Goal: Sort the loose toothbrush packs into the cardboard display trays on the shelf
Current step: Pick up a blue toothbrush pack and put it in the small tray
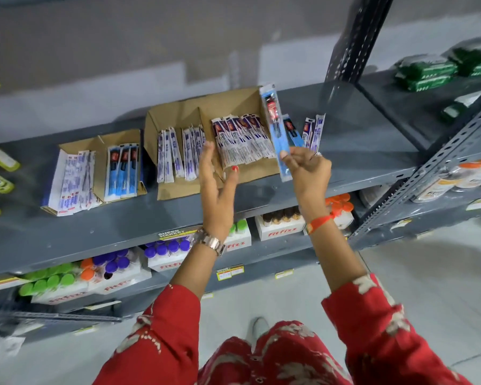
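On the grey shelf (261, 198), the far-left small tray (100, 151) has two sections: white-backed packs on its left side, and three blue-front packs (122, 173) on its right. Those three match the pack being carried, so that right section looks like the likely home for it, though the big tray is much closer.

Next comes the large tray (178, 187), with a divider: slim white packs (175, 154) lie in its left part, and a fanned row of face-down packs (242, 140) fills the right part.

The left hand (217, 182) is released, fingers spread, palm turned toward the right hand, just in front of the large tray and gripping nothing. It is best used to steady a tray or part the row so a slot opens.

The right hand (307, 169) pinches the blue toothbrush pack (277, 132) near its lower end, held upright and tilted above the large tray's right edge. Turn it to match its neighbours and slide it in low, not dropped.

Farther right, a few loose packs (313, 132) lean on the bare shelf, still to be sorted
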